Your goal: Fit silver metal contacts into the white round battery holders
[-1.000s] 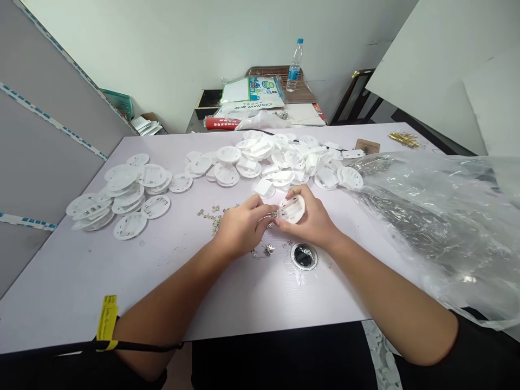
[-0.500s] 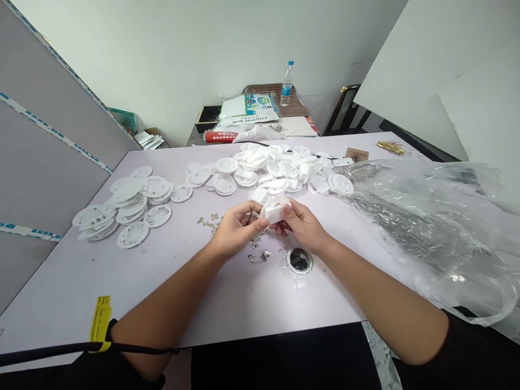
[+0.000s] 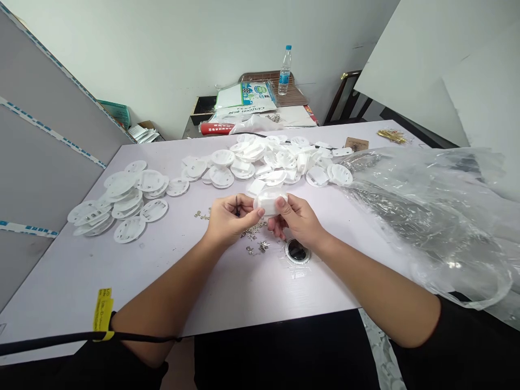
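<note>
Both hands hold one white round plastic cover [image 3: 268, 202] with a raised box-shaped part, above the table. My left hand [image 3: 227, 221] pinches its left edge, thumb on the near side. A thin dark tool [image 3: 237, 206] also sits among the left fingers; its kind is unclear. My right hand [image 3: 299, 218] grips the right side, its thumb pressed on the raised part and the other fingers underneath, partly hidden. Small metal pieces [image 3: 263, 247] lie scattered below the hands. Near the right wrist is a round dark-centred piece with a white rim [image 3: 297, 251].
Behind the hands spreads a heap of similar white covers [image 3: 244, 169]; another pile [image 3: 124, 197] lies at left. A clear plastic bag [image 3: 430, 227] covers the table's right side. Gold-coloured pins [image 3: 391, 136] are at the far right corner. A water bottle [image 3: 285, 73] stands beyond the table.
The cover has turned in my hands, so its raised part now faces me more broadly. The right thumb has shifted slightly on it. The whole view has moved a little.
</note>
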A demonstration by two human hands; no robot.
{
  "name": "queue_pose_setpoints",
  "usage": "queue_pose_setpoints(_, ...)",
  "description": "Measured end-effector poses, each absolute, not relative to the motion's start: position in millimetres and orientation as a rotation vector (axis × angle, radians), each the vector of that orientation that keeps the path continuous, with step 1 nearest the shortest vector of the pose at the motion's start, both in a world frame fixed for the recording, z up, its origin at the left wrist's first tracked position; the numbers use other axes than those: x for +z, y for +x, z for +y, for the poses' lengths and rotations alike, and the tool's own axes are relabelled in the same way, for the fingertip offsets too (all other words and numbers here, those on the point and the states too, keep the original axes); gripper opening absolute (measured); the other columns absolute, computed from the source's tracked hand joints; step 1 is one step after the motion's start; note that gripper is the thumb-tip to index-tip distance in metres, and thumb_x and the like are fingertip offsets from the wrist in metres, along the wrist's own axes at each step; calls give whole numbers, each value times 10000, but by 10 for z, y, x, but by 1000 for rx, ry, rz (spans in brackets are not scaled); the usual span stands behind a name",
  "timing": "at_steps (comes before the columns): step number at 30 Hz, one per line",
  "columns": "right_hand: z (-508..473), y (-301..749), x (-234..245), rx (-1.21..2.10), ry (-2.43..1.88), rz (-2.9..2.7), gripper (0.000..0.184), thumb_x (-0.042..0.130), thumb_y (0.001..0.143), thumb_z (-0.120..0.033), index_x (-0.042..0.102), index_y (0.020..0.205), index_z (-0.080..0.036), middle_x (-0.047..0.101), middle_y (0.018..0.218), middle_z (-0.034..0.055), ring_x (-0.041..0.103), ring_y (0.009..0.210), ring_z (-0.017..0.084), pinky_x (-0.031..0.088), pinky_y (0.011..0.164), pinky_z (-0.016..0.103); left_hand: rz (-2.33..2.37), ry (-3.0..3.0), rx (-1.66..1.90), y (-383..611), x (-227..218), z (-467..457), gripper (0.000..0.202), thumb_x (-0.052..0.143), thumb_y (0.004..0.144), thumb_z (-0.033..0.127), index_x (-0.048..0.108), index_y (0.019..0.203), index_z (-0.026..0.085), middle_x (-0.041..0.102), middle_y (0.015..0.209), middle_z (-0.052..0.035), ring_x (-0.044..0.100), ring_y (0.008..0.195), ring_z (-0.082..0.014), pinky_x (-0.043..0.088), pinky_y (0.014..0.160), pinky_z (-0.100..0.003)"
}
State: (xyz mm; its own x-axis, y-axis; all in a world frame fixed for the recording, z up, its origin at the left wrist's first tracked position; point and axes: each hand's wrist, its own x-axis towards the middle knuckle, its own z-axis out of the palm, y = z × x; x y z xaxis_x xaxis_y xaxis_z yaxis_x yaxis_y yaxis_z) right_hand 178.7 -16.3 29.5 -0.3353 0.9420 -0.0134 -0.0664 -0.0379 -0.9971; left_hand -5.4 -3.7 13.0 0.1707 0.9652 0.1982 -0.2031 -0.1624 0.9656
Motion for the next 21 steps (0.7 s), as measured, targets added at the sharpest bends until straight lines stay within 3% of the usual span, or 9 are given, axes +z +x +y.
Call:
queue_pose_setpoints(6, -165, 1790, 321, 1538, -947, -1341, 562, 489, 921, -689, 627, 983, -148, 696, 705, 58, 657, 521, 159, 517, 410, 259, 984, 1598, 1400, -42, 117, -77, 194, 767, 807, 333, 713, 852, 152, 604, 664, -5, 431, 524, -63, 369, 475, -211)
queue_pose_setpoints(12, 16, 1974, 352, 1273, -1024, -1446, 423, 606, 898, -570, 684, 1014, -170, 692, 805, 50, 658, 610, 146, 526, 467, 255, 1113, 1855, 1412, -14, 133, -40, 201, 699, 876, 317, 674, 1027, 186, 632, 906, -20, 354, 503, -35, 358, 496, -224)
queue_pose_setpoints(16, 137, 2096, 288, 872, -1151, -1509, 351, 654, 869, -499, 690, 1060, -207, 685, 874, 41, 663, 730, 159, 519, 535, 250, 919, 2359, 972, 52, 130, -96, 120, 637, 917, 257, 727, 996, 250, 650, 1025, -18, 532, 642, -71, 419, 607, -243)
queue_pose_setpoints(21, 162, 2110, 243, 771, -1258, -1563, 399, 672, 848, -514, 676, 1117, -218, 683, 908, 50, 636, 742, 168, 484, 555, 264, 859, 2637, 546, 182, 84, -149, 140, 645, 912, 250, 756, 989, 285, 693, 1051, 3, 629, 752, -128, 359, 574, -264)
